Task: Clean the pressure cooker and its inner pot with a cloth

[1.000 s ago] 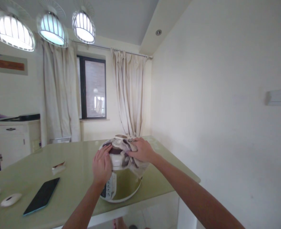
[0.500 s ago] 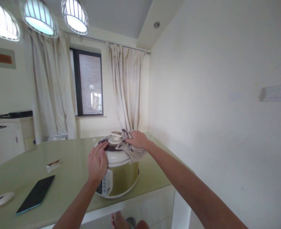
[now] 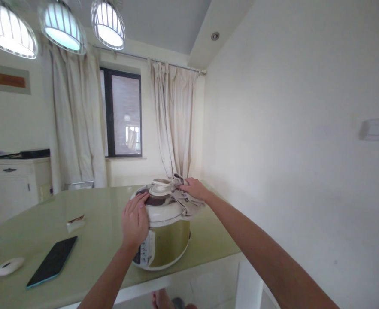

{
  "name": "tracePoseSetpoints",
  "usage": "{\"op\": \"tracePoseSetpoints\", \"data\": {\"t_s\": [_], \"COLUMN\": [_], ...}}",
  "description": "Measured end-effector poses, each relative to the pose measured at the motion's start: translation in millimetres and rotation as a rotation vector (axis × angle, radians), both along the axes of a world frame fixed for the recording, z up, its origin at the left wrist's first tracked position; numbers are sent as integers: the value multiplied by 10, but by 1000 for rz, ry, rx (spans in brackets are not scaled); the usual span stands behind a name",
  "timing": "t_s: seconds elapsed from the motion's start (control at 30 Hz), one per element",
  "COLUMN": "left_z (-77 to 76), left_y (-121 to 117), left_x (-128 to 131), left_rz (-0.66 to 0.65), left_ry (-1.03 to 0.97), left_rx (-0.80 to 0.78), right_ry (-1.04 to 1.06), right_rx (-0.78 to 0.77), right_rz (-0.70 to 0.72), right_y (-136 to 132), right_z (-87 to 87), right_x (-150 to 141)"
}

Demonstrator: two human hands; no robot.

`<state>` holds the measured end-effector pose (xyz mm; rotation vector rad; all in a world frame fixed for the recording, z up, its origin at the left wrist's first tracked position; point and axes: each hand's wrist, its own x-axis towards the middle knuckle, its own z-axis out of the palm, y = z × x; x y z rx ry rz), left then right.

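A round cooker (image 3: 171, 240) with a white lid and a shiny golden side stands near the front edge of the green table. Its control panel faces front left. Flat against the left side of the lid lies my left hand (image 3: 135, 221), fingers stretched out over its upper edge. My right hand (image 3: 194, 189) grips a greyish, patterned cloth (image 3: 189, 205) at the right of the lid top, beside the raised white knob (image 3: 160, 189). Part of the cloth hangs down over the lid's right rim.
On the green table (image 3: 102, 223) to the left lie a black phone (image 3: 52, 262), a white oval object (image 3: 9, 266) and a small white-and-brown item (image 3: 76, 223). A white wall (image 3: 289, 150) runs along the right. Lamps (image 3: 108, 25) hang at upper left.
The view has shifted slightly, so everything sits a little further right. My right hand and the cloth have moved slightly right relative to the lid; my left hand stays on it.
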<state>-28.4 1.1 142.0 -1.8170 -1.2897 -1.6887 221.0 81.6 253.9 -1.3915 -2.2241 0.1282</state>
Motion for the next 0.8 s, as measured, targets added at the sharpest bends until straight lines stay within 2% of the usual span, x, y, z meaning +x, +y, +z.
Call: {"op": "tracePoseSetpoints", "data": {"t_s": [0.07, 0.17, 0.23, 0.3, 0.37, 0.43, 0.5, 0.67, 0.8], "left_z": [-8, -23, -29, -26, -15, -2, 9, 11, 1], "left_y": [6, 18, 21, 18, 10, -2, -15, -34, -33], "left_x": [-2, -10, -11, -6, 1, 6, 11, 21, 19], "left_rz": [-2, -4, 2, 6, 6, 5, 0, 0, 1], "left_ry": [0, 5, 4, 4, 10, 13, 13, 16, 17], "left_rx": [-2, 11, 18, 14, 3, -7, -9, 11, 15], "right_ry": [-9, -36, -78, -113, -120, -99, -55, -27, -65], "right_rx": [-21, 35, 135, 228, 268, 268, 241, 60, 14], "right_rz": [-33, -14, 75, 226, 377, 450, 393, 28, -49], "right_y": [90, -8, -193, -402, -560, -607, -533, -109, 57], "right_z": [32, -1, -60, -125, -180, -210, -203, -24, 115], "right_x": [-41, -99, -104, -76, -27, 22, 49, -66, -232]}}
